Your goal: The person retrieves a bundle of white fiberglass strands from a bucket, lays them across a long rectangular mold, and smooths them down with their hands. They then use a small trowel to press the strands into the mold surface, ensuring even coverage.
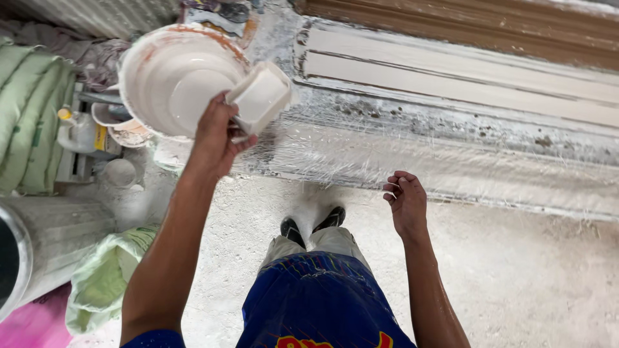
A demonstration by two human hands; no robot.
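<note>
My left hand (214,135) is raised and grips a small square white scoop cup (260,98) full of white plaster, held beside a large white basin (174,77) with an orange-stained rim. My right hand (405,203) hangs lower, fingers loosely curled and wet with plaster, holding nothing. It is just in front of a long mould (451,154) laid with glassy white fibres along the bench. My feet in dark shoes (313,222) stand on the dusty floor below.
Stacked green sacks (29,109) lie at the left, with a plastic jug (80,132) and small tubs beside them. A grey drum (45,241) and a green bag (106,277) sit at lower left. A brown wooden beam (464,29) runs behind the mould.
</note>
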